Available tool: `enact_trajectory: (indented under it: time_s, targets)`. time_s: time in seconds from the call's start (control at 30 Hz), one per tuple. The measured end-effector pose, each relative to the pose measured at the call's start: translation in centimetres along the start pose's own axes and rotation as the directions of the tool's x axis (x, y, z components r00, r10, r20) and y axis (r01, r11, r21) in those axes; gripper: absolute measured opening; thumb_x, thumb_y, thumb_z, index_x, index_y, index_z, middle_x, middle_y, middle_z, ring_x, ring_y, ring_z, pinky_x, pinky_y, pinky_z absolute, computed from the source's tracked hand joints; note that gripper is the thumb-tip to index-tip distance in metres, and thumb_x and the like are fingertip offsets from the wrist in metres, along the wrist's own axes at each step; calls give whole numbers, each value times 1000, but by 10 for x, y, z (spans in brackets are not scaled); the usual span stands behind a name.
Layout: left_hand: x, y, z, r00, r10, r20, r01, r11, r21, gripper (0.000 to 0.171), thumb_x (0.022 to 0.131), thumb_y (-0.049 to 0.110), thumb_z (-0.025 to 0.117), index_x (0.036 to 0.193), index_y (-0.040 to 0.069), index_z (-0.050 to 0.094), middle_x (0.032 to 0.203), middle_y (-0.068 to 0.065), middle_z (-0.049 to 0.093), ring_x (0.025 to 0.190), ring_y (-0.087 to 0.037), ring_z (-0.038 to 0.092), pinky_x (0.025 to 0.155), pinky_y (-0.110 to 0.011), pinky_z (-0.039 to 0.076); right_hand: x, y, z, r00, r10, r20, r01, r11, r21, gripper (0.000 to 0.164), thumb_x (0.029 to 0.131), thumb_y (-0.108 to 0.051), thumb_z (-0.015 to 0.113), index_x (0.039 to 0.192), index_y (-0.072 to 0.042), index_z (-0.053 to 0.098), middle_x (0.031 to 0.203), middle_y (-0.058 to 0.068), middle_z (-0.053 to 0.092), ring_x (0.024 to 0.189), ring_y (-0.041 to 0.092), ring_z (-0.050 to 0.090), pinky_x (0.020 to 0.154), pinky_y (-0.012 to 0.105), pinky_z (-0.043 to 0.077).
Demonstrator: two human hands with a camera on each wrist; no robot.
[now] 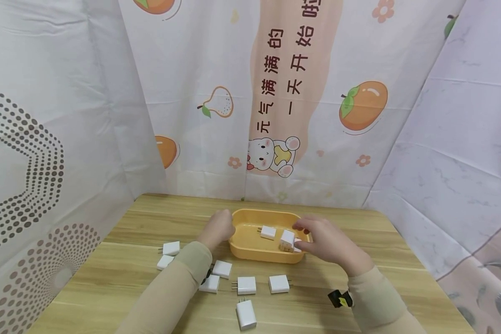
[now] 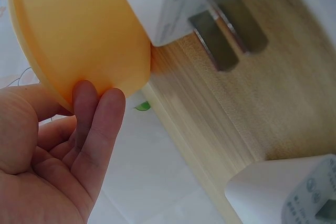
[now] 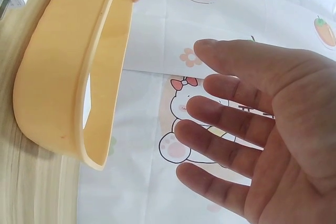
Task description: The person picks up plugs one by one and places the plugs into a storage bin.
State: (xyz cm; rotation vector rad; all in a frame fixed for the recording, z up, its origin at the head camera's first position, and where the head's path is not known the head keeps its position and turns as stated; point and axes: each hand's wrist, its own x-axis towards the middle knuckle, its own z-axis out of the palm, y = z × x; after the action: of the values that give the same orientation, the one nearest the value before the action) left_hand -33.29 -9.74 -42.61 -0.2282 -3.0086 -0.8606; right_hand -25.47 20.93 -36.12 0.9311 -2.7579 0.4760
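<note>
On the table a yellow plastic basket holds a few white charger plugs. One plug lies near its middle, another toward the right end. My left hand pinches the basket's left rim; in the left wrist view its fingers press against the yellow wall. Over the right end hovers my right hand, thumb and fingers spread apart. Nothing sits in that palm in the right wrist view, and the basket's rim is beside it.
Several more charger plugs lie on the wooden table in front of the basket, among them one at centre, one to its right and one nearest me. Others are left of my left forearm. A printed curtain hangs behind.
</note>
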Motion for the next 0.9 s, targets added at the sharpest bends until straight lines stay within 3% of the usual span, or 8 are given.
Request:
enact_trajectory:
  time_s: [0.07, 0.43, 0.6, 0.9]
  targets:
    - [0, 0, 0, 1000, -1, -1, 1, 1000, -5, 20, 84, -11, 58, 74, 6, 55, 67, -5, 52, 50, -13, 44, 43, -22, 41, -1, 0, 2, 1000, 1, 2, -1, 1000, 4, 31, 84, -23, 83, 112, -15, 71, 105, -6, 67, 91, 13, 63, 78, 37, 55]
    - [0, 3, -1, 1000, -11, -7, 11, 1000, 8, 35, 83, -11, 58, 64, 13, 41, 59, 2, 34, 47, -11, 40, 41, -21, 37, -7, -3, 15, 999, -20, 28, 20, 1000, 13, 28, 85, -22, 82, 110, -16, 71, 106, -5, 69, 90, 13, 62, 79, 37, 55]
    - [0, 2, 0, 1000, -6, -11, 6, 1000, 25, 37, 83, -10, 59, 63, 13, 38, 58, 2, 34, 47, -12, 39, 41, -22, 35, -10, -5, 22, 998, -31, 46, 30, 999, 24, 29, 86, -21, 81, 112, -13, 72, 108, 0, 70, 92, 19, 65, 79, 38, 55]
    - [1, 2, 0, 1000, -17, -3, 17, 1000, 16, 34, 84, -10, 58, 64, 12, 43, 58, 0, 39, 47, -13, 44, 41, -21, 38, -13, -9, 31, 996, -44, 79, 42, 999, 30, 30, 85, -23, 82, 112, -13, 72, 109, 0, 71, 91, 18, 66, 77, 37, 56]
